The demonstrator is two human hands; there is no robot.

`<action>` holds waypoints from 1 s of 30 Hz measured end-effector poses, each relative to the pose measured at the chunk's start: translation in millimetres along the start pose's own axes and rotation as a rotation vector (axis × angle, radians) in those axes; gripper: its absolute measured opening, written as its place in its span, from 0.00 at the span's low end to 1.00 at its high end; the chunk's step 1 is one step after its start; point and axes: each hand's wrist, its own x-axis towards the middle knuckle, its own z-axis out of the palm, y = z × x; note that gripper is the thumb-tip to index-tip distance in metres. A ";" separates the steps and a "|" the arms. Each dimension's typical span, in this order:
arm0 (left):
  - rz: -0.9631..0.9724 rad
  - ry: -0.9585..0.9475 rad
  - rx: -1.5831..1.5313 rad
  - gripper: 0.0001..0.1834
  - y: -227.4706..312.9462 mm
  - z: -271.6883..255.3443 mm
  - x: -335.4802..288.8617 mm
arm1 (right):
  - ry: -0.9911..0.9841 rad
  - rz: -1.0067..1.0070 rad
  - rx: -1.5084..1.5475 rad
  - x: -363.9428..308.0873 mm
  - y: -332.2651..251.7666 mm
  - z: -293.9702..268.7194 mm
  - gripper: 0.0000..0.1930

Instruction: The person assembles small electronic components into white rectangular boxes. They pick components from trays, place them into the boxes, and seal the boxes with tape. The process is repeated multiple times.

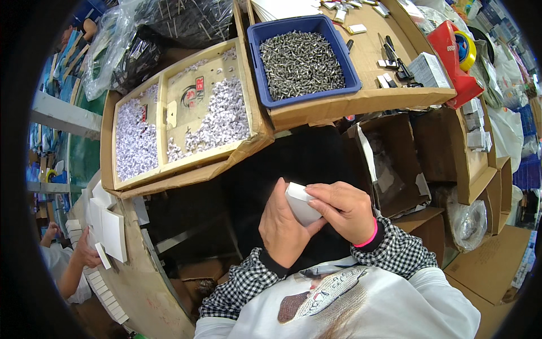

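Between both hands, above my lap, is a small white box point(303, 204), tilted away from me. My left hand point(283, 229) wraps its left side, with the thumb along the lower edge. The fingers and thumb of my right hand point(345, 212) pinch the top right of the box. Beyond my hands stands a blue bin point(347, 70) filled with small metal screw-like parts point(302, 65). To its left, a divided wooden tray point(162, 121) holds many small white plastic pieces point(223, 116).
At the left, another person's hand point(86, 251) holds a white box beside a row of white boxes point(107, 296) on a table. A red tape dispenser point(451, 62) and a screwdriver-like black tool point(402, 66) lie at the far right. Cardboard boxes point(389, 164) stand below.
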 end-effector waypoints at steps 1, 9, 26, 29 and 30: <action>-0.002 0.011 -0.004 0.54 -1.0 2.4 -0.7 | 0.006 -0.002 -0.022 -0.2 -0.7 1.3 0.11; 0.007 0.027 -0.006 0.52 -4.1 8.3 -10.1 | -0.003 0.048 -0.001 -3.8 -4.7 -4.7 0.10; -0.085 -0.227 -0.760 0.32 -31.0 11.6 -17.1 | -0.283 0.183 0.238 -15.6 24.6 -19.4 0.19; -0.142 -0.271 -0.861 0.31 -40.2 14.2 -22.0 | -0.202 0.320 0.339 -30.5 28.4 -10.7 0.18; -0.148 -0.277 -0.882 0.29 -40.9 15.8 -23.3 | -0.197 0.354 0.350 -34.5 29.1 -8.7 0.18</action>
